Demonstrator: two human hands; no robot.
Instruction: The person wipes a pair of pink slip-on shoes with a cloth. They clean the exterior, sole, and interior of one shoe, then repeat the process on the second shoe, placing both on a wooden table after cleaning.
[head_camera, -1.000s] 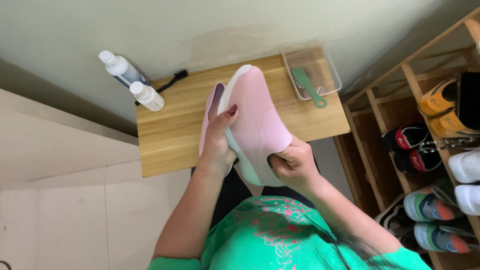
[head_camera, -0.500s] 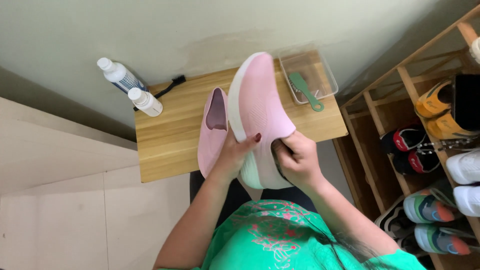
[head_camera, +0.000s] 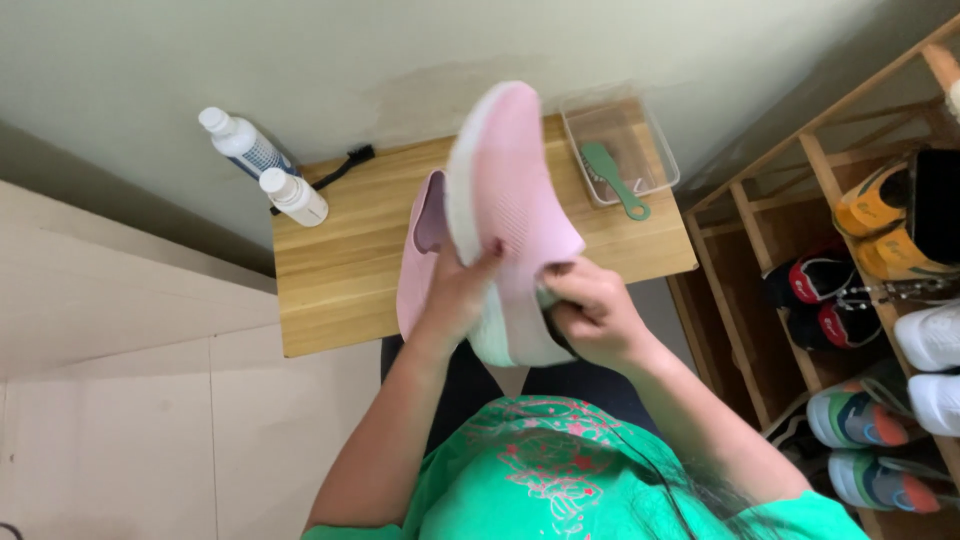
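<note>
The pink slip-on shoe (head_camera: 510, 190) now stands steeper and higher than a second ago, its toe lifted toward the far edge of the wooden table (head_camera: 340, 280) and its pale sole edge turned to the left. The left hand (head_camera: 455, 295) is wrapped around the sole side near the heel; the right hand (head_camera: 590, 310) has slid to the shoe's opening and is closed on something dark there, too hidden to name. The second pink shoe (head_camera: 418, 250) lies flat on the table just behind. Two white bottles (head_camera: 270, 170) and a black brush (head_camera: 335, 172) sit at the far left corner; a green brush (head_camera: 612, 175) leans out of the clear tray (head_camera: 660, 150) at the far right corner.
</note>
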